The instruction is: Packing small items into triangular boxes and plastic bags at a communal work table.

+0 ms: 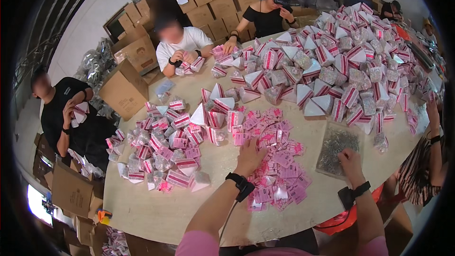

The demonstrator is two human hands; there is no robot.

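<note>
My left hand (250,157) reaches over a spread pile of pink printed cards (283,170), its fingers apart and touching the cards at the pile's left side. My right hand (351,162) is at a shallow clear tray (327,173) of small silvery metal pieces (335,148), too small to name. Its fingers are closed and point down at the pieces; whatever lies between them is hidden. Left of the cards is a heap of clear bags with pink and white card tops (182,178).
A much larger mound of similar bags (346,71) covers the table's far right. Across the table (156,218), two people (182,42) (270,14) handle bags and cards. Another person (71,109) stands at left beside cardboard boxes (124,89). At the right edge is a raised arm (433,118).
</note>
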